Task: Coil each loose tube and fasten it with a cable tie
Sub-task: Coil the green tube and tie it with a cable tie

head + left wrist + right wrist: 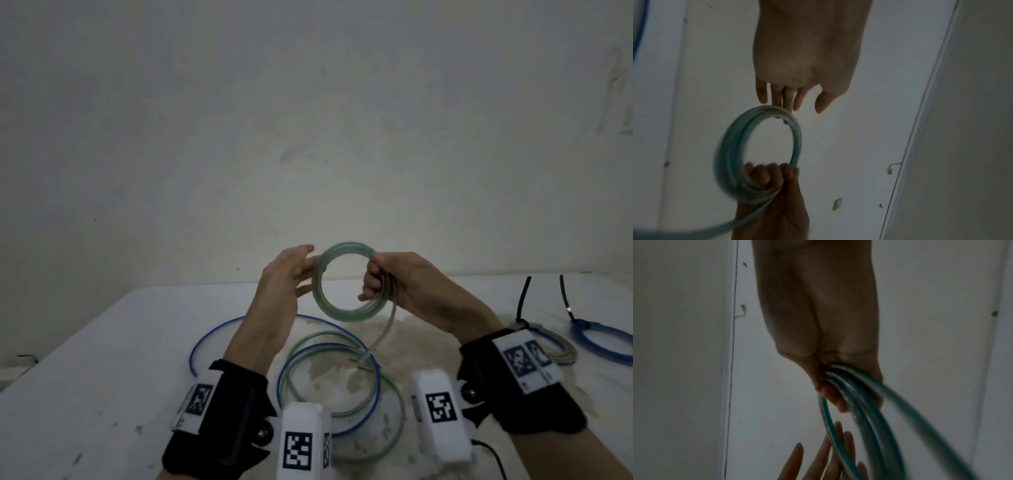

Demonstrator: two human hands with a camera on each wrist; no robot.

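Nearest, at the bottom of the head view, two black wrist straps carry white camera housings (303,442) printed with black-and-white square markers. Just beyond them a white table (102,359), stained brown toward its middle, bears loose tubing: a thin blue tube (212,330) sweeps in a wide arc on the left and loops round again under the arms, and the slack length of a translucent green tube (394,394) lies in large open rings over and beside it.

Above the table, both hands are raised with a small round coil of that green tubing (346,317) between them, standing roughly upright with its opening facing the person. The right hand (407,287) is clenched round the coil's right side, fingers curled through the ring and bunching several turns together; one strand drops from this grip down to the slack on the table. In the right wrist view the turns (863,402) fan out of the fist (830,353), blurred. The left hand (284,284) is released, its fingers straight and slightly spread, the fingertips touching the coil's left rim; the left wrist view shows those fingertips (786,100) meeting the ring's edge (795,138).

Farther right on the table lie two tied coils, one pale grey (555,349) and one blue (603,342), each with a black cable tie tail (524,296) sticking up. Behind everything stands a plain off-white wall (308,120).
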